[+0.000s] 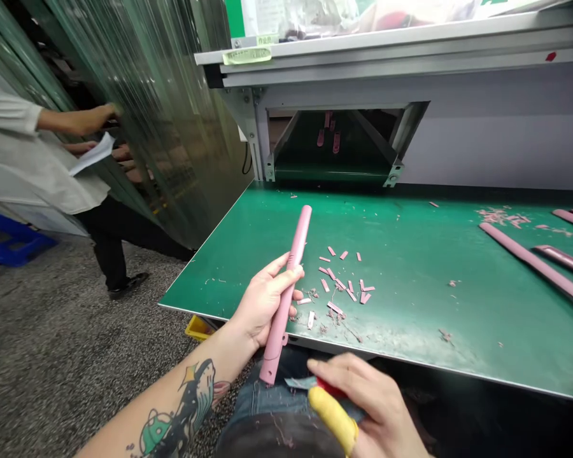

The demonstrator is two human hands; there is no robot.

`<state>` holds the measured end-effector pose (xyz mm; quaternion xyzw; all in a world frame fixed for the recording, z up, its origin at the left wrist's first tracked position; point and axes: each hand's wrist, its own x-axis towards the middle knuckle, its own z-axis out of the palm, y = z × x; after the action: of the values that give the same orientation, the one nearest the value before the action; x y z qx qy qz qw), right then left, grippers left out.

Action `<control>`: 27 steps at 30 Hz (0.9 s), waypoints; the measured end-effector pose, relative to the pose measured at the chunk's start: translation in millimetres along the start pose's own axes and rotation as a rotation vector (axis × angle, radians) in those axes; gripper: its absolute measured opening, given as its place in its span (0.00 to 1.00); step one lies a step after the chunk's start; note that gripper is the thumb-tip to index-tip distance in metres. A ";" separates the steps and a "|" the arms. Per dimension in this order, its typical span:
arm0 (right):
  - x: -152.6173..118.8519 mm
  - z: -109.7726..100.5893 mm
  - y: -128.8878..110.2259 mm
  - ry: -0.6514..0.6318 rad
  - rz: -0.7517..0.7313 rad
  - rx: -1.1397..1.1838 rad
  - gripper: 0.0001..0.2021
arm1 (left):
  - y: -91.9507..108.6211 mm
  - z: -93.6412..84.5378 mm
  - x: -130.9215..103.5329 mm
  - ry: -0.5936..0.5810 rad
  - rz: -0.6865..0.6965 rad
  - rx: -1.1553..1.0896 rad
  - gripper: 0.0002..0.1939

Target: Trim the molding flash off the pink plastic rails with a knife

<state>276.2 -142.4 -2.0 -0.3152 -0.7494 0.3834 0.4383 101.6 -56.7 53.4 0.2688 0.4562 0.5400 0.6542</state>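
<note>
My left hand (270,292) is wrapped round a long pink plastic tube-like part (298,242), which slants over the front edge of the green table. A small tab sticks out near its lower end, beside a small hole. Just right of that end, my right hand (363,394) grips a small knife (302,382) with a short blade and a red handle, its tip close to the part but apart from it. A yellow cover (332,416) sits on the right thumb. Several small pink offcuts (340,284) lie on the table past the hands, with thin shavings among them.
More long pink parts (537,264) lie at the right of the green table (410,254), near a pile of scraps (501,217). Behind is a conveyor chute (332,159) carrying small pink pieces. A person (42,146) holding paper walks at the left, near a blue stool (12,238).
</note>
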 end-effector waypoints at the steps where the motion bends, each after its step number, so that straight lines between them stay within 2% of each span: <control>1: 8.1 -6.0 -5.1 0.019 -0.063 -0.095 0.18 | 0.0 2.2 -0.1 -0.002 -0.007 0.044 0.24; 4: 19.2 -12.0 -9.3 -0.007 -0.103 -0.279 0.16 | -0.5 8.2 0.7 -0.016 -0.023 0.136 0.26; 11: 13.4 -9.3 3.5 -0.030 -0.038 -0.382 0.14 | -5.7 16.3 4.3 -0.050 -0.014 0.229 0.28; 13: 11.4 -11.3 6.1 0.023 -0.068 -0.416 0.16 | -5.5 15.9 4.4 -0.048 -0.003 0.240 0.29; 15: 10.7 -13.2 7.0 0.174 -0.102 -0.431 0.19 | -4.3 14.0 4.8 -0.037 0.004 0.242 0.31; 17: 14.5 -12.9 5.2 0.320 -0.041 -0.347 0.18 | -3.5 12.4 6.1 -0.020 0.009 0.232 0.33; 18: 19.0 -11.0 3.3 0.353 0.032 -0.253 0.15 | -3.8 12.8 7.2 -0.012 0.015 0.224 0.32; 20: 32.6 -3.5 -0.5 0.328 0.209 0.011 0.12 | -6.9 17.5 10.1 0.013 0.040 0.199 0.30; 22: 49.4 6.2 0.0 0.264 0.337 0.290 0.17 | -13.9 27.5 13.4 0.037 0.062 0.164 0.27; 24: 63.7 8.5 9.6 0.230 0.389 0.457 0.23 | -24.0 38.7 16.6 0.050 0.070 0.135 0.25; 26: 69.1 -7.7 27.9 0.288 0.410 0.400 0.24 | -35.0 43.7 19.8 0.050 0.092 0.137 0.24; 27: 66.9 -24.6 38.8 0.350 0.426 0.280 0.23 | -39.7 41.7 21.6 0.052 0.110 0.151 0.25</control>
<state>275.7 -61.3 0.7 -0.4632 -0.5194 0.5059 0.5096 156.9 -41.1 31.6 0.3277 0.4971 0.5459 0.5895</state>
